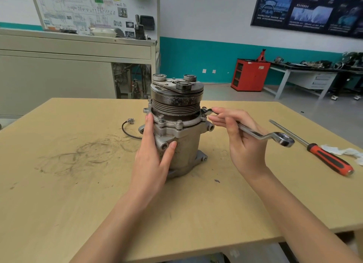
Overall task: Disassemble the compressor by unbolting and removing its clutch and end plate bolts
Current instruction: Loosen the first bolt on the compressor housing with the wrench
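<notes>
The compressor (176,129) stands upright mid-surface, left hand (155,144) wrapped around its body for bracing (against torque), right hand (239,137) gripping a wrench (253,133) on the three-o'clock flange bolt (204,110).

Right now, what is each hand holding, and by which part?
The right hand holds the wrench by the middle of its shank. The left hand grips the compressor around the side of its body.
</notes>
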{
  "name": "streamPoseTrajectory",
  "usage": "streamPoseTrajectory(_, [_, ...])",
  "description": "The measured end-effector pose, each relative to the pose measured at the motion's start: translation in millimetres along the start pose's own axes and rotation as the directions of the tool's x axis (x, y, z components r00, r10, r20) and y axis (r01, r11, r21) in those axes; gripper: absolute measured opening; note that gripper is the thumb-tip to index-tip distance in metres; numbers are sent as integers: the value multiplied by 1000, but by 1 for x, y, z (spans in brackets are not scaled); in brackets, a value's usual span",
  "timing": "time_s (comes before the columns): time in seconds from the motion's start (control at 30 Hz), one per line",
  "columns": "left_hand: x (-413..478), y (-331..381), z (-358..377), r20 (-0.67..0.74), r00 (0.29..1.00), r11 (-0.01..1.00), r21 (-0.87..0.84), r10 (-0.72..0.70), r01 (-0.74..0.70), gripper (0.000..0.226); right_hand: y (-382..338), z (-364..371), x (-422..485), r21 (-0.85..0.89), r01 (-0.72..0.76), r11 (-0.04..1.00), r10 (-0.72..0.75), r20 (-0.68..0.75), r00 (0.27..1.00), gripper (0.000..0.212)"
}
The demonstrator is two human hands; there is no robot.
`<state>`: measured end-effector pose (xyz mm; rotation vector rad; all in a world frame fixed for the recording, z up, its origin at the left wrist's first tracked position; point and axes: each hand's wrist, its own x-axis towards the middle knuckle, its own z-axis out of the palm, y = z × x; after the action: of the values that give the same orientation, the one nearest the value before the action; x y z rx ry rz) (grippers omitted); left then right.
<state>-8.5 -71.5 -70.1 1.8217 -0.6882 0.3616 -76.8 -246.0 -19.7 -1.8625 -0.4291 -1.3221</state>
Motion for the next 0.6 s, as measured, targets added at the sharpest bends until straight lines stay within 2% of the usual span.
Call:
streamPoseTrajectory(0.2, [1, 1, 0, 8, 1000, 1000, 8, 7, -7, 73, -2, 0, -9, 169, -109, 980, 116, -34, 993, 20])
streamPoseTrajectory(0.47, [3, -3, -2, 28, 998, 998, 36, 52, -53, 68, -2, 3, -4, 212, -100, 972, 112, -47, 993, 19])
streamPoseTrajectory(0.6, [8, -12, -7, 69, 997, 999, -7, 46, -46, 66, -4, 6, -5, 244, -113, 963, 132, -62, 989, 19])
